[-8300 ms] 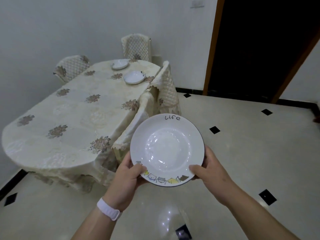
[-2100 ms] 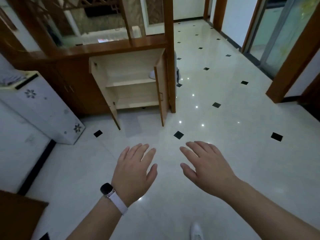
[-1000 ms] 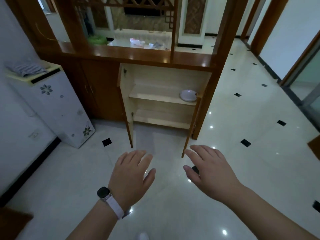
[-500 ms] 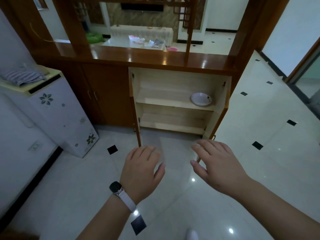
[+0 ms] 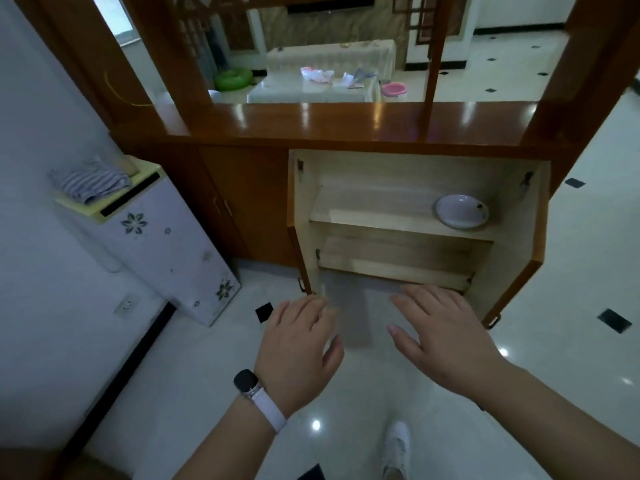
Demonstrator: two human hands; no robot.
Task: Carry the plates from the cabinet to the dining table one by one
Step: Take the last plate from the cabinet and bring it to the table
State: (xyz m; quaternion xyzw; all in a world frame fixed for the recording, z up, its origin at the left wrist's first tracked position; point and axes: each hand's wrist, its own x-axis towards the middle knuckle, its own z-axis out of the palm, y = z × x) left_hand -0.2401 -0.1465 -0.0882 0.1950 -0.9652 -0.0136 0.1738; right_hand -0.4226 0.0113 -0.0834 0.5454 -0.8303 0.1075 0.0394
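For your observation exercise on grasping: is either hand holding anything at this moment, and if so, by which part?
Nothing is held. The left hand and right hand are both open, and the plate lies untouched on the cabinet shelf.

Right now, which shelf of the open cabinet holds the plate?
The upper shelf: the white plate sits at its right end. The lower shelf shows no plate.

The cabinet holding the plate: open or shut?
Open: the cabinet has its doors swung outward, baring the plate on the upper shelf.
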